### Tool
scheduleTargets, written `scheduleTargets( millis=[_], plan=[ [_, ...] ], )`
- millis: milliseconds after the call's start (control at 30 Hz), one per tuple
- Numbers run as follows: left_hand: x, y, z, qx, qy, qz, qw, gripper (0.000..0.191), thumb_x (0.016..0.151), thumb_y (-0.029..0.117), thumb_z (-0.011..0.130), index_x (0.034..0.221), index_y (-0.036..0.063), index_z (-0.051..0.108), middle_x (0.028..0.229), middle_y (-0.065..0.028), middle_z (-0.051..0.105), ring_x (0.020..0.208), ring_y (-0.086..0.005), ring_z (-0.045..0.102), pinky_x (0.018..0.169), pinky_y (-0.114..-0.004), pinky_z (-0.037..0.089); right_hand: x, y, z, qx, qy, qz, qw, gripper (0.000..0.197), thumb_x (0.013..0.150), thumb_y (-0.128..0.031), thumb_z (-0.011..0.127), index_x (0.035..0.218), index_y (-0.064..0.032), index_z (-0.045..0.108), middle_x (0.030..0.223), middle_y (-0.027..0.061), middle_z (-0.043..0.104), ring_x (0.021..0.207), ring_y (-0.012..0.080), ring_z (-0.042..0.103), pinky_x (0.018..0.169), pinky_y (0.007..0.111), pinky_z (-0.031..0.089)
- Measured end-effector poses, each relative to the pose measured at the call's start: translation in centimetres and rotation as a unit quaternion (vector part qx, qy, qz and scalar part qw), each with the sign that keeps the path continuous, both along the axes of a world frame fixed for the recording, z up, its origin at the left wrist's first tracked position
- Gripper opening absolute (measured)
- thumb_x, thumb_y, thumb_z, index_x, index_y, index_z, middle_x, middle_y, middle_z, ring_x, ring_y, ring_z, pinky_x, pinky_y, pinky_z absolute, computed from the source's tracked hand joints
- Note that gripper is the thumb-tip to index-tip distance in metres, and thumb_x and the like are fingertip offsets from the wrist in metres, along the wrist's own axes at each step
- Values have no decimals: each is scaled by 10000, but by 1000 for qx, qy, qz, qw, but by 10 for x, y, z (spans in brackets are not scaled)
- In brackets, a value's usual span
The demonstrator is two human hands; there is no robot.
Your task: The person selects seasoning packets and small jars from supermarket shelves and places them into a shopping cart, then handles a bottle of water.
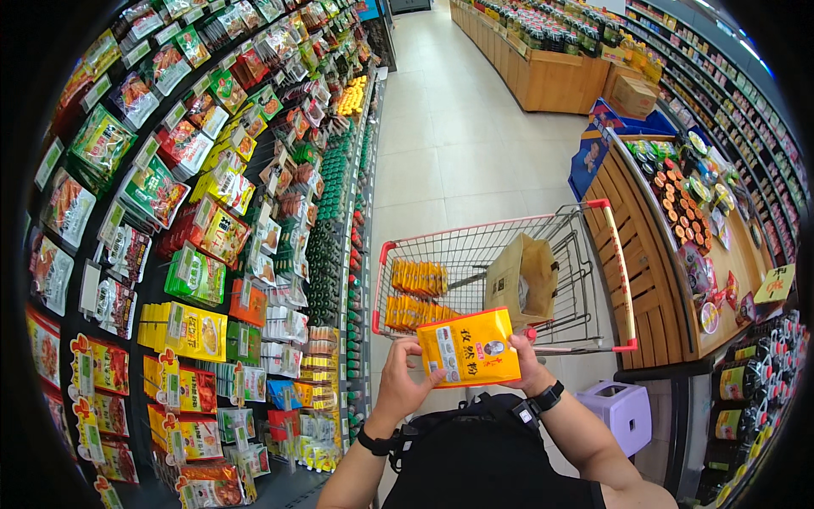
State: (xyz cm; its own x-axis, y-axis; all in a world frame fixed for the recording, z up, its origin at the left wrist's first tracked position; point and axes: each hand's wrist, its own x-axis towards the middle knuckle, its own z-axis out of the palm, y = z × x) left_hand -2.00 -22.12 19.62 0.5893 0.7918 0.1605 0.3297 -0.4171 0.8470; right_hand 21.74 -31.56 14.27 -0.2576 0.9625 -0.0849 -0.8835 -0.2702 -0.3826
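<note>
A yellow spice pouch point(469, 356) with a red edge and printed writing is held flat in front of my chest, over the near edge of the shopping cart point(458, 238). My left hand point(405, 380) grips its left side, thumb across the front. On the opposite side, my right hand point(525, 364) pinches the pouch near its edge. Beyond it, inside the wire cart, two rows of small yellow-orange packets point(420, 278) stand at the left. A brown paper bag point(509, 280) stands upright to their right. A red cap point(528, 333) shows just behind the pouch, its bottle mostly hidden.
Seasoning pouches point(206, 331) hang in many rows on the rack along my left. Green-capped bottles point(334, 178) line the shelf beside the aisle. On my right are a wooden display stand point(626, 254) with jars, a lilac plastic stool point(615, 413) and dark bottles point(738, 382). Tiled floor point(470, 172) stretches ahead.
</note>
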Motion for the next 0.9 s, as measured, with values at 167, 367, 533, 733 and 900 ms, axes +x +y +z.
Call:
scheduleTargets(
  millis=[167,367,533,733,900],
  plan=[
    [-44,18,-14,-263,-55,-35,963,496,882,172,757,1251,-23,490,1148,-122,654,995,-176,651,881,-310,524,-43,14,-10,-101,-1,-16,995,554,969,-330,496,1380,41,459,1309,207,604,1170,312,626,1037,448,477],
    [-120,45,-31,-406,-203,-79,887,345,946,84,666,1256,-15,553,1147,-85,678,1005,-136,651,902,-289,524,-111,33,3,-142,-34,-51,988,413,988,-231,523,1301,37,515,1252,171,634,1123,271,646,1012,414,499],
    [-168,54,-31,-350,-207,-84,910,335,928,68,686,1228,-23,567,1151,-89,677,1028,-139,648,916,-294,524,-165,40,11,-80,-173,-3,982,434,976,-136,617,1369,-28,467,1323,100,592,1192,217,597,1022,385,497],
    [-200,62,-42,-363,-243,-95,894,370,914,39,693,1248,-32,551,1174,-90,665,1042,-153,647,930,-310,521,-215,49,-2,-80,-295,-28,952,387,998,-75,564,1370,-56,458,1220,78,608,1044,198,646,815,348,613],
    [-228,71,-47,-356,-174,-125,910,335,887,42,712,1194,-38,608,1130,-99,696,1006,-148,666,889,-308,535,-241,54,-14,-55,-389,-48,918,355,1014,-88,538,1357,-36,465,1209,85,611,971,181,656,761,318,602]
  ],
)
